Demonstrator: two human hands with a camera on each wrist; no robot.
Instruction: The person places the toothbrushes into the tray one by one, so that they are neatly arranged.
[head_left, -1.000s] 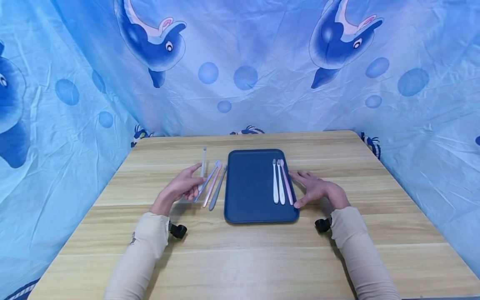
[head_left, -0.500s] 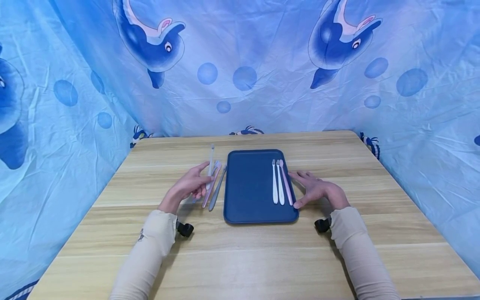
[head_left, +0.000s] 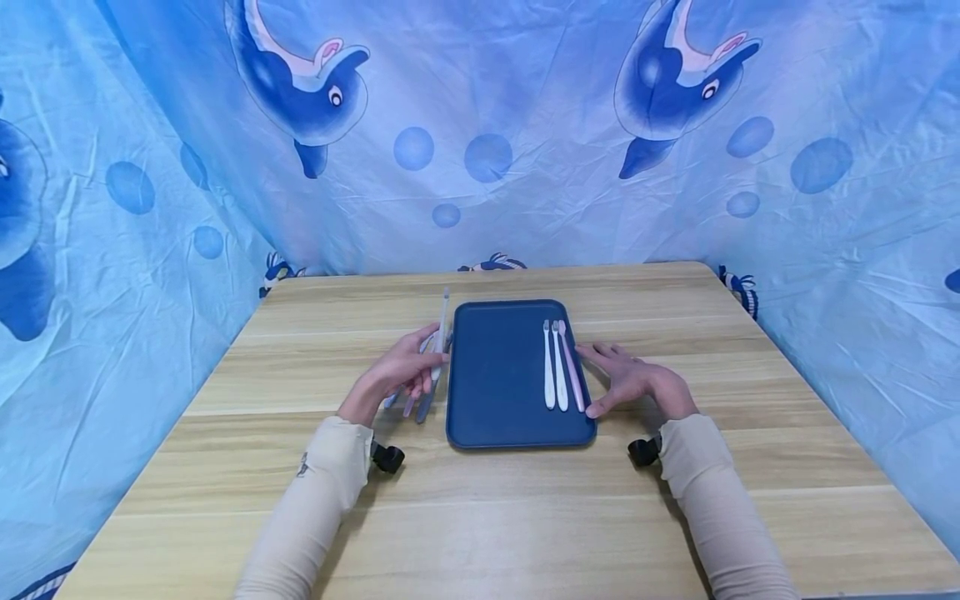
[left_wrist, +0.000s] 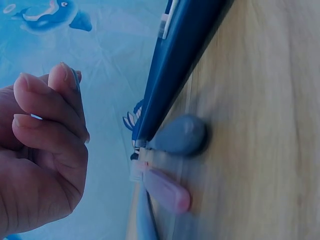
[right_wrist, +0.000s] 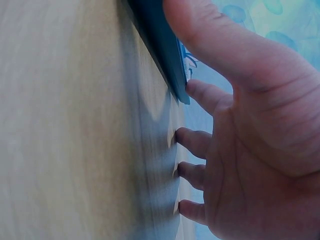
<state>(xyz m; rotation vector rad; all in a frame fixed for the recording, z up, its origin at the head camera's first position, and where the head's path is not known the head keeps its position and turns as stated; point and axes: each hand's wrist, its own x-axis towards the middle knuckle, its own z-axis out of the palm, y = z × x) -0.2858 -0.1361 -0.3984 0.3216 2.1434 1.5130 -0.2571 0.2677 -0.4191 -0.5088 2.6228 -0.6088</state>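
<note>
My left hand [head_left: 403, 365] pinches a pale toothbrush [head_left: 444, 312] between thumb and fingers, head end pointing away, just off the left edge of a dark blue tray [head_left: 491, 375]. Beneath that hand, partly hidden, lie a grey toothbrush [left_wrist: 182, 135], a pink toothbrush [left_wrist: 167, 192] and a blue toothbrush [left_wrist: 145, 217]. At the tray's right side two white toothbrushes [head_left: 560, 375] and one pink toothbrush [head_left: 573, 371] lie side by side. Fingers spread, my right hand [head_left: 633, 383] rests against the tray's right edge, with thumb and index finger touching the rim.
The tray lies on a wood-grain table [head_left: 480, 517]. Behind and around it hangs a blue curtain [head_left: 555, 208] printed with dolphins. Each wrist wears a small black camera, such as the left wrist camera [head_left: 387, 458].
My left hand has moved right with the pale toothbrush, over the loose toothbrushes to the tray's left edge. The right hand stays put at the tray.
</note>
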